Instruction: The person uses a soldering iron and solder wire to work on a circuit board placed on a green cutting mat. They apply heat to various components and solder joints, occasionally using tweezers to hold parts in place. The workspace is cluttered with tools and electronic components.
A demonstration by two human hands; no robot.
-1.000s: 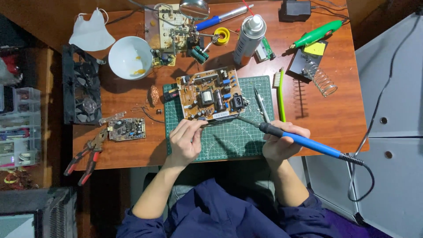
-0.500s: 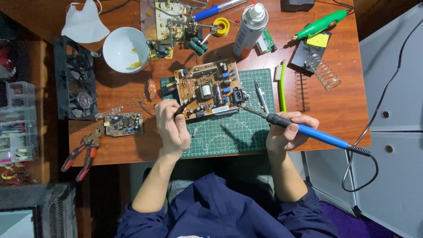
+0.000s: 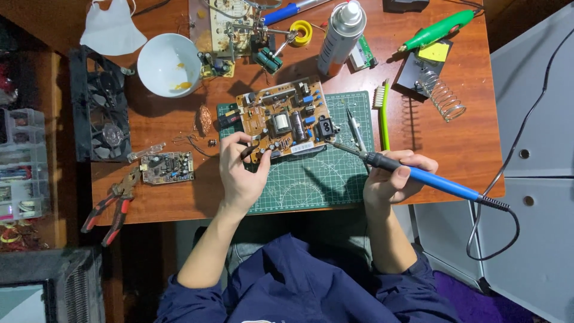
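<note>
Brown populated circuit board [image 3: 286, 119] lying on a green gridded cutting mat [image 3: 311, 173] on the wooden desk [image 3: 454, 143], left hand [image 3: 239, 170] fingers pinching its near edge, right hand [image 3: 391, 179] fingers wrapped around a blue-handled soldering iron [image 3: 418, 174], tip at the board's right edge, white bowl [image 3: 169, 64] well apart.

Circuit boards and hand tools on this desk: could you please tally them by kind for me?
Circuit boards: 3 (large brown board, small board, top board)
Soldering iron: 1
Pliers: 1
Tweezers: 1
Green brush: 1
Green rotary tool: 1
Total: 8
</note>
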